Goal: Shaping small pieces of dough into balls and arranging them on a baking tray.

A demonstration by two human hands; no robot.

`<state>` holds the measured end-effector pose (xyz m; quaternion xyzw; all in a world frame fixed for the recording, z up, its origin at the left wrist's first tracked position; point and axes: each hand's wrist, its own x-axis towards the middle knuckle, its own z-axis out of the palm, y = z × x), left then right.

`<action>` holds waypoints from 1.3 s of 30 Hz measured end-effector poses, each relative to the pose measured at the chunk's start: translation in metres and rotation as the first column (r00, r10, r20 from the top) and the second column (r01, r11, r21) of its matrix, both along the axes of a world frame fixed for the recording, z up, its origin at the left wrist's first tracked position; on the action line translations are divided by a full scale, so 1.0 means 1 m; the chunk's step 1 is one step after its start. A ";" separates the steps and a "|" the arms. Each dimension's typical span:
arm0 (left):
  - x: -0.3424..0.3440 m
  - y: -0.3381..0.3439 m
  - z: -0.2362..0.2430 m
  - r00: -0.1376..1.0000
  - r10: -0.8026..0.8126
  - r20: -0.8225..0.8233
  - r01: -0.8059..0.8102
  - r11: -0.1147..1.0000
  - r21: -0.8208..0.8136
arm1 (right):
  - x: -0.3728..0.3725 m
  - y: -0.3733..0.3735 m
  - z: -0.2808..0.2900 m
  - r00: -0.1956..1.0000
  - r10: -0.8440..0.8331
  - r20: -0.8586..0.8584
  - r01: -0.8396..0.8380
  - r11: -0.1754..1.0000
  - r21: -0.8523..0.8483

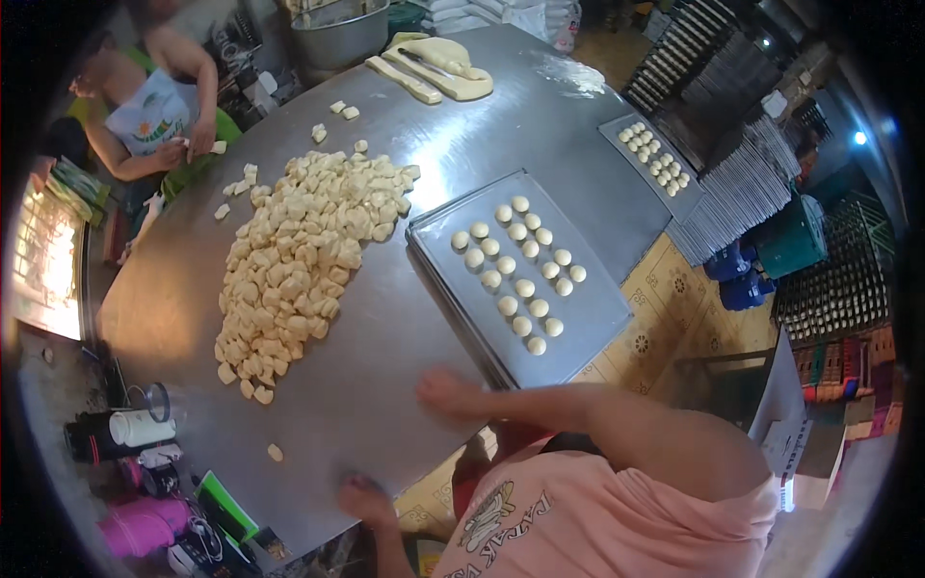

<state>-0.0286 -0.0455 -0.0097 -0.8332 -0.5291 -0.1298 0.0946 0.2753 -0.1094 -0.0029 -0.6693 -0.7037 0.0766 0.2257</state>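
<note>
My right hand (pixel 445 395) is low over the steel table (pixel 385 328), just left of the near end of a tray (pixel 578 328) bearing rows of round dough balls (pixel 525 287). My left hand (pixel 361 496) is at the table's near edge, lower left of my right. Both hands are blurred, so their fingers and anything under them are unclear. A large heap of cut dough pieces (pixel 289 260) covers the middle-left of the table. A single piece (pixel 276 452) lies apart, up and left of my left hand.
A co-worker (pixel 154 125) handles dough at the far-left edge. Dough slabs (pixel 434 72) and another ball-filled tray (pixel 646 159) lie toward the back. Stacked trays (pixel 732 193) and racks (pixel 829 270) stand right. Flasks, a pink container (pixel 145 525) and cables crowd the lower-left edge.
</note>
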 end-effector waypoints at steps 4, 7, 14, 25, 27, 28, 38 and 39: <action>0.051 0.077 0.041 0.946 -0.144 0.290 0.192 0.971 -0.143 | -0.029 0.067 0.042 0.947 0.322 0.006 -0.322 0.945 0.063; 0.040 0.116 0.061 0.970 -0.148 0.193 0.152 0.988 -0.008 | -0.010 0.101 0.038 0.964 0.262 -0.041 -0.258 0.962 0.093; 0.034 0.051 0.076 0.959 -0.018 0.284 0.087 0.969 -0.232 | 0.030 0.054 0.044 0.952 0.190 -0.238 -0.148 0.972 0.184; 0.385 -0.137 0.183 0.595 -0.537 0.598 0.629 0.774 0.070 | 0.230 -0.184 0.146 0.746 -0.300 -0.595 0.472 0.868 0.154; 0.413 -0.153 0.185 0.607 -0.535 0.588 0.622 0.780 0.068 | 0.253 -0.194 0.141 0.755 -0.320 -0.572 0.484 0.861 0.157; 0.422 -0.158 0.173 0.656 -0.531 0.536 0.616 0.787 0.028 | 0.262 -0.195 0.128 0.791 -0.301 -0.532 0.440 0.885 0.153; 0.339 -0.140 0.135 0.921 0.091 0.379 0.009 0.967 -0.253 | 0.313 -0.245 0.111 0.632 -0.587 -0.507 0.598 0.785 -0.163; 0.328 -0.142 0.136 0.922 0.094 0.376 0.003 0.968 -0.250 | 0.316 -0.248 0.110 0.601 -0.622 -0.501 0.562 0.775 -0.288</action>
